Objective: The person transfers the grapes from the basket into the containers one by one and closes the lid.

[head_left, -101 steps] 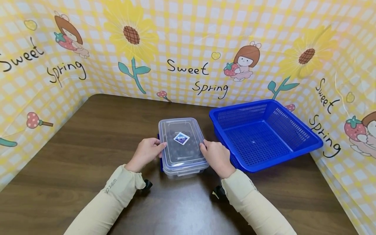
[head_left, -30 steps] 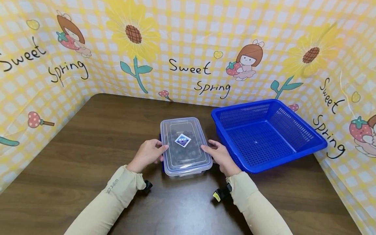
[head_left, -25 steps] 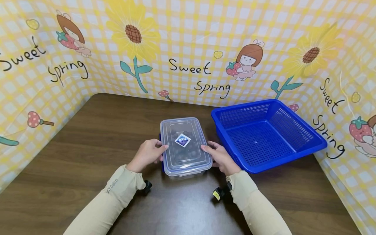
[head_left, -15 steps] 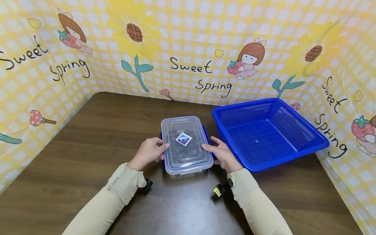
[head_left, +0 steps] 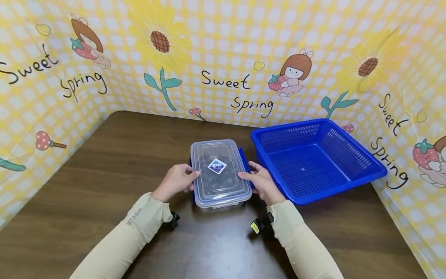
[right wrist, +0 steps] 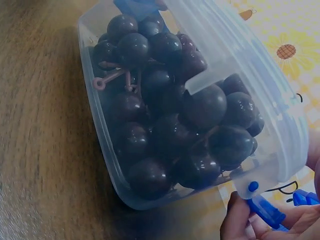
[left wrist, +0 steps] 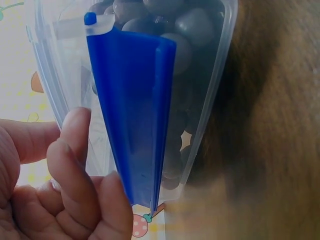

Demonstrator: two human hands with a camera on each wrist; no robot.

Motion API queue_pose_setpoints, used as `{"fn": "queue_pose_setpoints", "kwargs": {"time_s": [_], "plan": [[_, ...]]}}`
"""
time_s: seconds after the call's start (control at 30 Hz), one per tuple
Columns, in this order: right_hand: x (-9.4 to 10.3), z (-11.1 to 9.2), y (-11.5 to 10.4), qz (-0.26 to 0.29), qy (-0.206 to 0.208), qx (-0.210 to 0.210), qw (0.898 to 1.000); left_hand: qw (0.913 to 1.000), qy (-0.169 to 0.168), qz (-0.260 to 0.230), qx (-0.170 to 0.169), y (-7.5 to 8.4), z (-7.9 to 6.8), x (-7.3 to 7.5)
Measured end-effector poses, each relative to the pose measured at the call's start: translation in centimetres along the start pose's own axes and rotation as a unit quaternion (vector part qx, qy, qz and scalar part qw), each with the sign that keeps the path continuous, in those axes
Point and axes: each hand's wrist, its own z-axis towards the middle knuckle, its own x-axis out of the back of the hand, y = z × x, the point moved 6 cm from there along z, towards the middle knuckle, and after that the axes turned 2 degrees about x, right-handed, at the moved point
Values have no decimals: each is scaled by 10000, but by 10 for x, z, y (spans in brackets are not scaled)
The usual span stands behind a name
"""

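Observation:
A clear lidded food storage box (head_left: 221, 184) sits on the table with a label (head_left: 217, 166) on its lid. Dark round grapes on a stem (right wrist: 150, 175) fill its lower part. My left hand (head_left: 175, 182) holds the left rim, thumb on the lid edge and fingers curled below, beside the blue left latch (left wrist: 132, 110), which is swung outward. On the other side, my right hand (head_left: 263, 183) has its thumb on the lid edge and its fingers around the blue right latch (head_left: 244, 159), which stands out from the side. The lid rests on the box.
A blue perforated basket (head_left: 306, 159) stands right of the box, close to my right hand. The brown wooden table (head_left: 115, 162) extends left and in front. A patterned yellow checked cloth (head_left: 223, 46) encloses the back and sides.
The right latch has swung outward from the box's side and now shows beside the lid. My right hand has shifted from gripping the rim to lying lower around that latch. My left hand stays put.

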Motion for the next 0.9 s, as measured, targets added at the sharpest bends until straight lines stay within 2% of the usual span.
{"fn": "queue_pose_setpoints", "kwargs": {"time_s": [0.43, 0.6, 0.9], "plan": [[-1, -2, 0, -12, 57, 66, 10000, 9999, -65, 18, 95, -2, -2, -4], [-1, -3, -1, -78, 88, 93, 9999, 10000, -32, 66, 5, -2, 0, -4], [-5, -5, -13, -492, 305, 342, 9977, 10000, 30, 45, -52, 2, 0, 0]]}}
